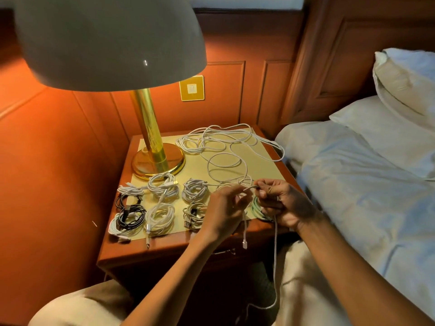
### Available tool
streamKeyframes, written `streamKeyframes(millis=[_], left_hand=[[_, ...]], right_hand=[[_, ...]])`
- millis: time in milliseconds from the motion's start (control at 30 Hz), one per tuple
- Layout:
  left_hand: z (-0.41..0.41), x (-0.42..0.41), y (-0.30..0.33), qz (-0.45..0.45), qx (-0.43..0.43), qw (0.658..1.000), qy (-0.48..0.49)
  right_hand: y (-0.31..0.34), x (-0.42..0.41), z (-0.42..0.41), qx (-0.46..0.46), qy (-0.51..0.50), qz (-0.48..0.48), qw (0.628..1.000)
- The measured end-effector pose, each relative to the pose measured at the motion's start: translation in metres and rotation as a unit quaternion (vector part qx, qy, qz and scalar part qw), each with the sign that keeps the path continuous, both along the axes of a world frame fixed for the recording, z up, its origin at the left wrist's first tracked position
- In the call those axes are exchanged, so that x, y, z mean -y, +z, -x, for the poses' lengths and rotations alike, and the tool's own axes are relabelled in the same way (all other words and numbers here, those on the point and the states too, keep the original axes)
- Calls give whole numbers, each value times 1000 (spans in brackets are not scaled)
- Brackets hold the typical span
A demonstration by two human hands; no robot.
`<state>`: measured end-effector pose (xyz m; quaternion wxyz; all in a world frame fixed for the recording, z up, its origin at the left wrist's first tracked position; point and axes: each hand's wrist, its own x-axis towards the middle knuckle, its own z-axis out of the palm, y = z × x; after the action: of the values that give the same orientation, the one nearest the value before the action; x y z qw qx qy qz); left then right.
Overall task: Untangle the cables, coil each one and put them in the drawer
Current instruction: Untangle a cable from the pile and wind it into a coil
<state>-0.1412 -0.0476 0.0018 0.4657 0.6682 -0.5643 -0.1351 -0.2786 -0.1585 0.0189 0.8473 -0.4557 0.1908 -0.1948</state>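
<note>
Clearly mid-untangle. Left hand [226, 205] curled, fingertips pinching a white cable [275, 255] close to its end; a plug [244, 244] dangling straight below that hand, past the front edge of the nightstand [164, 251]. Right hand [281, 203] just beside the left, thumb and forefinger nipping the same thin white cord, remaining fingers folded around a run that drops from under the palm, hangs free toward the floor and curves back at the bottom.

Beyond both hands, further back: a loose tangle of white cable [226, 147], many overlapping loops, some spilling over the side nearest the bed [353, 184]. To the left of the left hand: finished coils [194, 190] in two rows, mostly white, a black coil [130, 215] among them at the far left. Under the right hand, half hidden, a pale green coil [257, 209]. Below the wrists, a drawer handle [223, 251] barely visible, drawer apparently closed.

Probably light, limp and springy to handle: no stiffness to hold a shape, loops likely to pop open once released, smooth jacket apt to slide through a slack pinch. Best taken near the connector, then fed hand over hand, rather than tugged from the middle, which would likely tighten knots in the heap. Gentle on the plug ends; strain there probably the weak point.
</note>
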Motion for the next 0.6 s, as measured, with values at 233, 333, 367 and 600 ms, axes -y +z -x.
streamKeyframes(millis=[233,333,367,600], left_hand=[[-10,4,2,32,143,982,116],[-4,15,3,18,226,970,91],[-2,18,2,-4,234,969,81],[-8,26,2,-27,113,992,53]], right_hand=[[-6,-5,9,124,-7,-65,990],[-16,-16,10,123,46,-63,989],[-18,-19,10,124,43,-73,989],[-13,-21,30,12,-124,-113,986]])
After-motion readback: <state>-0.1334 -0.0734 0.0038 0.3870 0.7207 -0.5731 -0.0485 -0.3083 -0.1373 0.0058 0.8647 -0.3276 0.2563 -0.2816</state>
